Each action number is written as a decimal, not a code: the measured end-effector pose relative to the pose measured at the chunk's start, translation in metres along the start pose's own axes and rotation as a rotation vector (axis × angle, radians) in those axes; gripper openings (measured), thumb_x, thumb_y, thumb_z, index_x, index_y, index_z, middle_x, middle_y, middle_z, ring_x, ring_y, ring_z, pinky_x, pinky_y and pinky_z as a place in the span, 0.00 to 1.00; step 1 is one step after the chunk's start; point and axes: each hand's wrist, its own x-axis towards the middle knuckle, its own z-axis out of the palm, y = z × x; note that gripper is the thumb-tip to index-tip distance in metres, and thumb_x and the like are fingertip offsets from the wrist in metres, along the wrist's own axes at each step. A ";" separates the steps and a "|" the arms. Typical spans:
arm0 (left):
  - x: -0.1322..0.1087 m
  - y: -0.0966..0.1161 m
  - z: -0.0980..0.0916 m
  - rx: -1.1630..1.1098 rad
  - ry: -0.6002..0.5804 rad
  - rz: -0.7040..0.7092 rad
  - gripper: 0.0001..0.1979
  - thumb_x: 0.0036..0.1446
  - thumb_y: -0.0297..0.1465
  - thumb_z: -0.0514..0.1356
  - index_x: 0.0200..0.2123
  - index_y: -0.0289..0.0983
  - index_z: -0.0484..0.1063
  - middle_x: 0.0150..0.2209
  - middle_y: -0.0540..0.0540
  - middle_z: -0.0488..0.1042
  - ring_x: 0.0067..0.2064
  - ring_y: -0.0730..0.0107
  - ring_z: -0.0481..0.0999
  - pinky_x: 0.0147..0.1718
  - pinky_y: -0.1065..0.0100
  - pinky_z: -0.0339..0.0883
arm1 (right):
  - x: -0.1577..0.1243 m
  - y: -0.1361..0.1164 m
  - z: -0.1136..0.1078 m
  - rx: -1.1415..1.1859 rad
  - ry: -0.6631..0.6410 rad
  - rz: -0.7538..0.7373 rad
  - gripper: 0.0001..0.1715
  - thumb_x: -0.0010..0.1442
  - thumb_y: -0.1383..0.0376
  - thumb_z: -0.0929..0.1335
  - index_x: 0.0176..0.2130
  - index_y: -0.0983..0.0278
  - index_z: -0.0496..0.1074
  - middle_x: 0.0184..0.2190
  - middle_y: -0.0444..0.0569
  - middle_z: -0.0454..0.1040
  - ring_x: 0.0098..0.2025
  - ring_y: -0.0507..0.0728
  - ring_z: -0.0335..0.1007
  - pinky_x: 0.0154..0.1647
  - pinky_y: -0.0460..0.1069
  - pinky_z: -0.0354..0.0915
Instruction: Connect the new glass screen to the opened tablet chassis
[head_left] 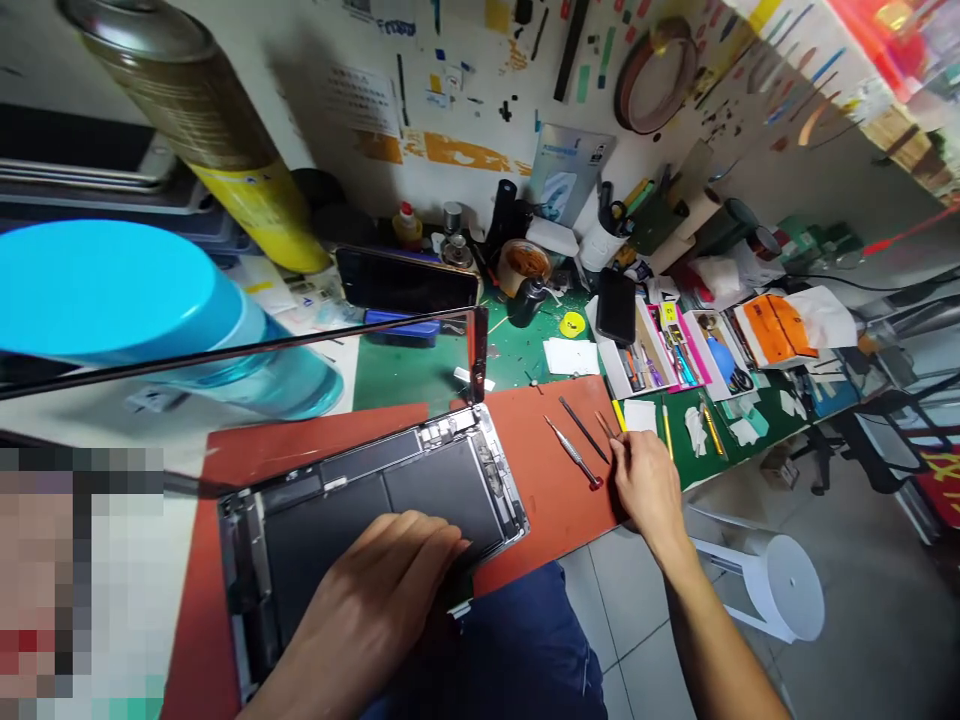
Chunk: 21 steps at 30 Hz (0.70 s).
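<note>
An opened tablet (442, 480) lies on a red-brown mat (555, 500), its batteries and circuit parts exposed. Its glass panel (420, 365) stands raised along the far edge. Over the tablet's near edge is my left hand (397, 580), fingers pressed together; what they hold, if anything, is hidden. My right hand (646, 480) is at the mat's right edge, fingers closed on tweezers (606, 426). Just left of that hand lie a screwdriver (574, 452) and a thin black tool (583, 428).
A blue-capped bottle (112, 285) and a spray can (217, 130) stand at the left. A phone (405, 280) leans behind the glass panel. Tool boxes (645, 350) sit at the back right. A white stool (791, 590) stands on the floor.
</note>
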 end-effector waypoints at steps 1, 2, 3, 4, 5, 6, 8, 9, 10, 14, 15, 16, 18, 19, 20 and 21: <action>0.001 0.001 -0.001 0.020 -0.009 -0.004 0.10 0.67 0.22 0.55 0.45 0.40 0.72 0.38 0.47 0.80 0.37 0.64 0.80 0.40 0.62 0.73 | -0.001 -0.001 -0.003 0.009 0.008 -0.003 0.25 0.77 0.52 0.58 0.39 0.62 0.75 0.37 0.59 0.77 0.41 0.66 0.73 0.42 0.57 0.64; 0.001 0.001 -0.002 0.051 -0.022 -0.006 0.11 0.68 0.22 0.54 0.47 0.39 0.72 0.39 0.46 0.81 0.38 0.64 0.81 0.42 0.62 0.74 | -0.003 -0.004 -0.008 0.030 0.016 -0.001 0.25 0.77 0.51 0.57 0.40 0.62 0.74 0.37 0.59 0.77 0.41 0.67 0.73 0.42 0.57 0.64; 0.000 0.001 -0.004 0.092 -0.040 -0.003 0.13 0.69 0.21 0.53 0.50 0.38 0.72 0.42 0.45 0.81 0.41 0.63 0.81 0.44 0.61 0.75 | -0.006 -0.008 -0.013 0.061 0.018 0.006 0.26 0.77 0.51 0.57 0.42 0.62 0.74 0.37 0.59 0.77 0.40 0.67 0.73 0.41 0.57 0.65; 0.000 0.000 -0.006 0.140 -0.064 0.005 0.16 0.69 0.21 0.52 0.54 0.37 0.72 0.44 0.44 0.82 0.44 0.62 0.82 0.47 0.59 0.75 | -0.010 -0.015 -0.018 0.108 0.011 0.018 0.25 0.76 0.49 0.57 0.44 0.62 0.73 0.37 0.57 0.78 0.37 0.65 0.73 0.39 0.56 0.65; 0.000 -0.002 -0.008 0.191 -0.090 0.020 0.19 0.68 0.19 0.51 0.57 0.36 0.71 0.47 0.43 0.82 0.48 0.60 0.82 0.51 0.58 0.75 | -0.014 -0.023 -0.023 0.237 -0.031 0.055 0.23 0.75 0.47 0.60 0.47 0.60 0.73 0.37 0.54 0.79 0.36 0.63 0.74 0.38 0.55 0.65; 0.000 -0.004 -0.010 0.240 -0.118 0.035 0.22 0.67 0.18 0.50 0.60 0.36 0.71 0.50 0.42 0.82 0.51 0.59 0.81 0.54 0.57 0.74 | -0.018 -0.033 -0.026 0.379 -0.120 0.087 0.23 0.74 0.46 0.62 0.48 0.59 0.74 0.35 0.51 0.78 0.33 0.61 0.73 0.36 0.53 0.65; 0.003 -0.009 -0.014 0.321 -0.159 0.075 0.26 0.65 0.16 0.49 0.62 0.34 0.70 0.55 0.40 0.81 0.57 0.57 0.79 0.59 0.55 0.72 | -0.028 -0.057 -0.028 0.647 -0.349 0.115 0.23 0.73 0.43 0.64 0.47 0.58 0.75 0.33 0.48 0.77 0.33 0.59 0.72 0.33 0.51 0.65; 0.006 -0.011 -0.015 0.350 -0.170 0.099 0.26 0.64 0.17 0.49 0.62 0.33 0.71 0.58 0.38 0.80 0.59 0.55 0.78 0.61 0.55 0.71 | -0.032 -0.071 -0.026 0.762 -0.467 0.140 0.24 0.72 0.43 0.65 0.45 0.59 0.75 0.32 0.46 0.75 0.32 0.57 0.71 0.32 0.50 0.64; 0.010 -0.012 -0.016 0.374 -0.182 0.122 0.25 0.64 0.17 0.49 0.61 0.31 0.71 0.60 0.37 0.79 0.61 0.54 0.78 0.62 0.54 0.70 | -0.035 -0.084 -0.022 0.865 -0.589 0.183 0.25 0.71 0.42 0.67 0.43 0.59 0.75 0.30 0.45 0.74 0.30 0.55 0.68 0.29 0.48 0.62; 0.022 -0.019 -0.012 0.451 -0.249 0.128 0.23 0.63 0.19 0.51 0.57 0.24 0.75 0.59 0.29 0.78 0.60 0.48 0.78 0.61 0.51 0.71 | -0.039 -0.128 -0.002 1.119 -0.884 0.414 0.29 0.65 0.39 0.72 0.35 0.62 0.71 0.17 0.37 0.65 0.16 0.48 0.55 0.19 0.45 0.51; 0.024 -0.020 -0.010 0.462 -0.262 0.117 0.22 0.63 0.19 0.51 0.57 0.24 0.76 0.59 0.29 0.79 0.60 0.48 0.79 0.60 0.51 0.71 | -0.039 -0.135 0.002 1.148 -0.893 0.456 0.30 0.63 0.39 0.73 0.34 0.62 0.71 0.15 0.37 0.65 0.14 0.47 0.55 0.19 0.45 0.51; 0.024 -0.022 -0.008 0.469 -0.268 0.111 0.22 0.64 0.20 0.51 0.57 0.24 0.76 0.59 0.29 0.79 0.60 0.48 0.79 0.59 0.51 0.72 | -0.039 -0.141 0.004 1.168 -0.888 0.487 0.31 0.63 0.39 0.73 0.33 0.63 0.71 0.14 0.37 0.66 0.13 0.47 0.56 0.18 0.44 0.51; 0.023 -0.026 -0.004 0.468 -0.272 0.108 0.22 0.65 0.21 0.52 0.58 0.25 0.76 0.60 0.31 0.78 0.61 0.49 0.78 0.60 0.52 0.71 | -0.037 -0.151 0.006 1.191 -0.870 0.541 0.32 0.60 0.38 0.74 0.31 0.63 0.71 0.13 0.40 0.68 0.12 0.47 0.58 0.17 0.43 0.52; 0.022 -0.027 -0.003 0.463 -0.266 0.105 0.22 0.66 0.22 0.53 0.59 0.25 0.76 0.60 0.31 0.78 0.61 0.50 0.78 0.61 0.53 0.70 | -0.036 -0.155 0.007 1.193 -0.864 0.562 0.33 0.59 0.37 0.75 0.30 0.64 0.71 0.13 0.40 0.69 0.12 0.47 0.59 0.16 0.43 0.52; 0.021 -0.029 -0.002 0.460 -0.258 0.100 0.22 0.66 0.22 0.53 0.59 0.25 0.76 0.60 0.32 0.78 0.62 0.51 0.77 0.62 0.54 0.69 | -0.035 -0.158 0.007 1.193 -0.861 0.580 0.34 0.58 0.37 0.75 0.29 0.64 0.71 0.13 0.41 0.69 0.11 0.47 0.59 0.15 0.42 0.52; 0.020 -0.031 -0.001 0.457 -0.249 0.094 0.21 0.67 0.23 0.53 0.60 0.25 0.76 0.60 0.33 0.79 0.62 0.52 0.77 0.63 0.55 0.68 | -0.034 -0.161 0.007 1.192 -0.858 0.596 0.34 0.57 0.37 0.75 0.29 0.64 0.72 0.12 0.42 0.70 0.11 0.47 0.60 0.14 0.42 0.51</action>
